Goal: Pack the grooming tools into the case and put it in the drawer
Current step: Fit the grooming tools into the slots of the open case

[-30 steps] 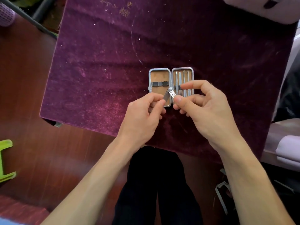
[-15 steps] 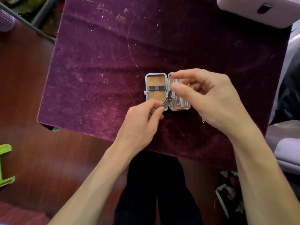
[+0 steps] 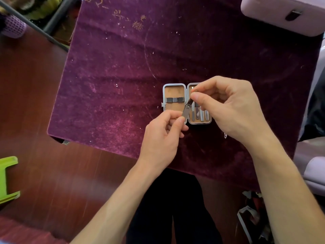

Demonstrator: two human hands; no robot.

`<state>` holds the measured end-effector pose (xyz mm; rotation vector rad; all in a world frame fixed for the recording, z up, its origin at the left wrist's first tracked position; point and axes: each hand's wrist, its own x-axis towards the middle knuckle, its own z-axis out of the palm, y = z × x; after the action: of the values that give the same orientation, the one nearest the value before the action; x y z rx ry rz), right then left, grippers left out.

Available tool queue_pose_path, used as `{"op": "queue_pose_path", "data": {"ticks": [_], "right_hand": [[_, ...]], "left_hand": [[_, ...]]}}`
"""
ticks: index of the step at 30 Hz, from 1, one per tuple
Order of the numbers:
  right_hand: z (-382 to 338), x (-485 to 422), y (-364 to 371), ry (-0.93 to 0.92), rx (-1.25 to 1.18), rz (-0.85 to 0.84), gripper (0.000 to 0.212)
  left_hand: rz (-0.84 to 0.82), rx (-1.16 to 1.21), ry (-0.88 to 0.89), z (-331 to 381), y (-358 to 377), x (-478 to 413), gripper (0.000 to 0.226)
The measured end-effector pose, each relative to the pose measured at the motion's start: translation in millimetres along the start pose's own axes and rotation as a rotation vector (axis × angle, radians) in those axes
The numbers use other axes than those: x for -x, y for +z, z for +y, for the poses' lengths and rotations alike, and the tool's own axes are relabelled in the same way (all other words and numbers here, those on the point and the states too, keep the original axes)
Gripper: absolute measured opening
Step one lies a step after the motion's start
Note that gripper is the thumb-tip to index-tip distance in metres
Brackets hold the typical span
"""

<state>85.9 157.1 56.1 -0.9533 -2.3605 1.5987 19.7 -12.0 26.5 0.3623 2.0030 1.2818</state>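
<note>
A small metal-rimmed grooming case (image 3: 174, 91) lies open on the purple velvet table (image 3: 114, 76). Its left half is tan-lined with a dark elastic strap and holds no tools. Its right half holds several slim steel tools (image 3: 202, 115) under a strap. A silver nail clipper (image 3: 186, 109) hangs over the case's hinge. My left hand (image 3: 161, 136) pinches its lower end, and my right hand (image 3: 228, 108) pinches its upper lever end. My right hand hides the top of the right half.
A pale lilac box (image 3: 281, 13) with a dark clasp sits at the table's far right corner. A small metal item (image 3: 225, 135) lies by my right wrist. Dark red floor lies left, with a green stool (image 3: 8, 178) there. My dark-trousered legs are below the table edge.
My right hand has moved from beside my left hand up over the case's right half, its grip shifting to the clipper's upper end. The clipper now points more upright over the hinge.
</note>
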Motion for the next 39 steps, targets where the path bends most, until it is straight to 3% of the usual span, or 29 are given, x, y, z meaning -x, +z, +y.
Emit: {"op": "queue_pose_path", "data": {"ticks": [11,23,25,28,33,39], "right_hand": [[-1.2,-6.1,5.7,-0.006,-0.03,-0.046,0.008],[-10.3,-30.6,8.7,-0.136,0.101,-0.073,0.013],[-11.7,-38.7,10.0,-0.143,0.092,-0.047,0.012],[-13.5,-54.1,13.4,-0.16,0.09,0.004,0.012],[-10.6,-73.3,28.9,-0.167,0.178,-0.019,0.012],[-5.6,-83.6,39.5,-0.182,0.214,-0.014,0.013]], "left_hand": [[0.059,0.16,-0.045,0.4,0.8,8.3,0.014],[0.095,0.109,-0.009,2.6,-2.6,-5.0,0.014],[0.133,0.025,0.063,1.6,-7.3,-9.1,0.019],[0.208,-0.327,0.245,-9.5,-21.6,-18.6,0.042],[0.084,-0.747,0.316,-43.1,-33.2,-24.8,0.085],[0.217,-0.916,0.417,-58.8,-23.1,-28.1,0.084]]}}
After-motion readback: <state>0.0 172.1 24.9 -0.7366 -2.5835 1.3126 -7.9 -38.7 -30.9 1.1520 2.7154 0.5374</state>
